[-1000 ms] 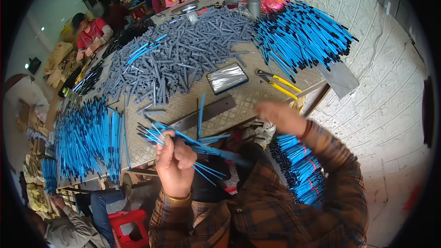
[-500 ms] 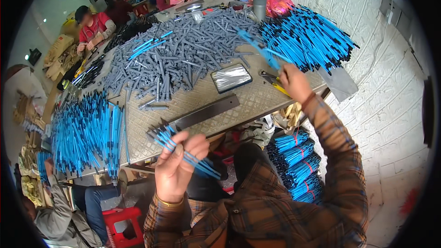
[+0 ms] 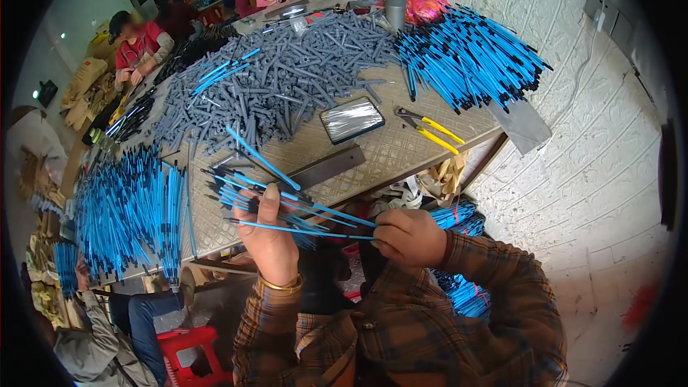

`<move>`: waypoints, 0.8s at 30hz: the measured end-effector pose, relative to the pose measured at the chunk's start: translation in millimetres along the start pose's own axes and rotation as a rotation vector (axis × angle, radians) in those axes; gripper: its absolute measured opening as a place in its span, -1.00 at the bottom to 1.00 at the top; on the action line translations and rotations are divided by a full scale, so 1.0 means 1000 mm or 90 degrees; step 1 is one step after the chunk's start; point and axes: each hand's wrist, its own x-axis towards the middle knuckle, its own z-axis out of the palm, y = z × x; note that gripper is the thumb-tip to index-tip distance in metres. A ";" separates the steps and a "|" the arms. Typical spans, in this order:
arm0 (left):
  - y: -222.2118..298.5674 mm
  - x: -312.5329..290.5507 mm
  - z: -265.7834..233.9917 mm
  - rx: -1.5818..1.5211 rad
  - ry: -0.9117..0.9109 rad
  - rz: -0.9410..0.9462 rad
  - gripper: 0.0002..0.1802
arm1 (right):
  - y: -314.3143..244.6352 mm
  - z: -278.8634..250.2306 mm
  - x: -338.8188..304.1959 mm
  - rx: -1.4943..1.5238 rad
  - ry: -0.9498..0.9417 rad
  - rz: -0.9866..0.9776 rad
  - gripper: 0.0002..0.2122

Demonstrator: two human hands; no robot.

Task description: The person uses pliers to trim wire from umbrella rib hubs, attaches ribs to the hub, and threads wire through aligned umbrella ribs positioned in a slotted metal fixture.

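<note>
My left hand (image 3: 269,240) is closed around a loose fan of thin blue rods with black ends (image 3: 247,197), thumb pointing up, in front of the table's near edge. To its right, my right hand (image 3: 412,238) is closed on the right ends of a few of these rods, which stretch between both hands. One blue rod (image 3: 262,159) slants apart from the fan, above the table; whether a finger touches it I cannot tell. Beyond the hands lies a dark metal bar (image 3: 331,166). Yellow-handled pliers (image 3: 438,135) lie open on the table.
A heap of grey plastic pieces (image 3: 287,64) covers the table's middle. Blue rods are piled at right (image 3: 473,57) and left (image 3: 129,215). A tray of silver pins (image 3: 352,120) stands near the bar. Tied bundles (image 3: 466,294) lie below. Co-workers sit at left and far side.
My right hand has come down and left from above the pliers to the rods at my left hand. The rods in my left hand are now more spread out.
</note>
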 end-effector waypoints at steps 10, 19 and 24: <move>0.016 -0.007 0.013 -0.100 0.008 -0.065 -0.87 | 0.019 -0.001 -0.002 0.150 0.044 0.201 -0.76; 0.042 -0.025 -0.021 -0.299 -0.243 -0.241 -0.87 | 0.254 -0.065 0.026 -0.458 0.006 0.547 -0.79; 0.053 -0.025 -0.050 -0.163 -0.311 -0.276 -0.83 | 0.300 -0.066 0.019 -0.497 -0.141 0.641 -0.80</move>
